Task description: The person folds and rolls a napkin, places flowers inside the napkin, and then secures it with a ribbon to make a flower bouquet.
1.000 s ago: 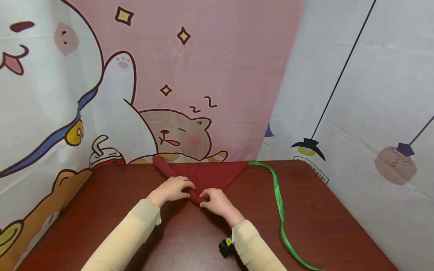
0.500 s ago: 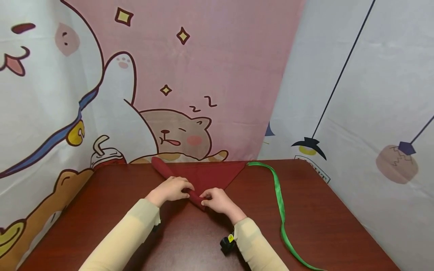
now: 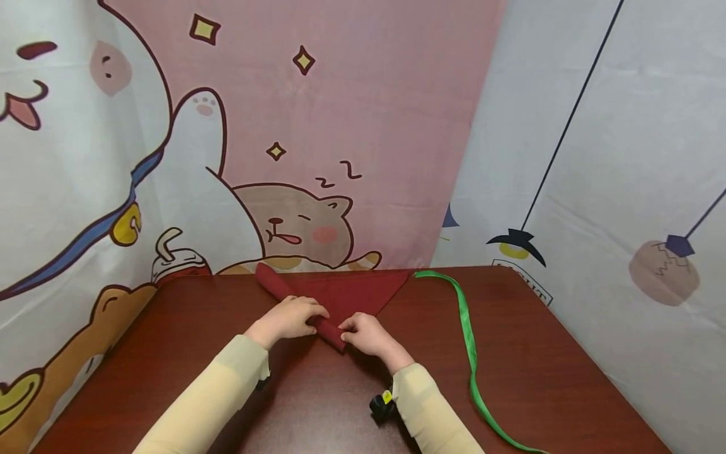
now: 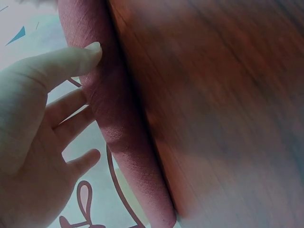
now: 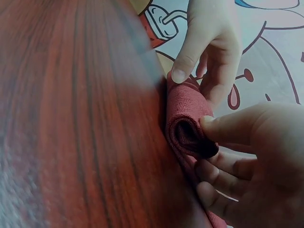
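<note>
Cloth roll (image 3: 329,332), near end (image 3: 340,345) more exposed than before, left hand (image 3: 290,316) and right hand (image 3: 367,334) both gripping it

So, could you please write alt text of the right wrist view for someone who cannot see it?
The person's right hand pinches the near end of a partly rolled dark-red cloth, its coiled layers showing, on a reddish-brown wooden table. The left hand holds it farther along. Behind is a white cartoon-printed backdrop.
</note>
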`<action>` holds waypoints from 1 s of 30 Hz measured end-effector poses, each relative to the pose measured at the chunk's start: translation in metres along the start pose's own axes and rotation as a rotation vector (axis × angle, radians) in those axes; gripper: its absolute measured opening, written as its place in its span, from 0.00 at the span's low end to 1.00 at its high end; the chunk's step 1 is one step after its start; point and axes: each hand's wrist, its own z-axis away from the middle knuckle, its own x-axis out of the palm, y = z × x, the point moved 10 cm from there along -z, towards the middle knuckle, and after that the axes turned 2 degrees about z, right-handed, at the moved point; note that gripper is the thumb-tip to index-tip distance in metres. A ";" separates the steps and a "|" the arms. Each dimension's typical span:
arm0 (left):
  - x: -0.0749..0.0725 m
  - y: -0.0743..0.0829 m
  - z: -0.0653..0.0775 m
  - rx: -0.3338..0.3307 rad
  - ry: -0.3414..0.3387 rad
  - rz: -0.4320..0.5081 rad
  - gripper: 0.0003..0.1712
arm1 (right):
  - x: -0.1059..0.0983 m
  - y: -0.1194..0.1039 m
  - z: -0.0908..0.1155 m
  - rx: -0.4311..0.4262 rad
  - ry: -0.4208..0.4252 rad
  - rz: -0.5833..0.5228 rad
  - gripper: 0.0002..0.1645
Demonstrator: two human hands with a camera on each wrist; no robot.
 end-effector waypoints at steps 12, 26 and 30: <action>0.001 0.010 -0.002 0.050 0.049 -0.026 0.24 | -0.003 0.010 0.001 0.032 0.049 0.008 0.09; 0.008 0.010 -0.012 0.067 0.072 -0.080 0.16 | -0.010 0.012 0.000 0.026 0.124 -0.038 0.04; 0.007 0.010 -0.014 0.054 0.061 -0.071 0.15 | -0.012 0.008 0.001 0.006 0.122 -0.052 0.08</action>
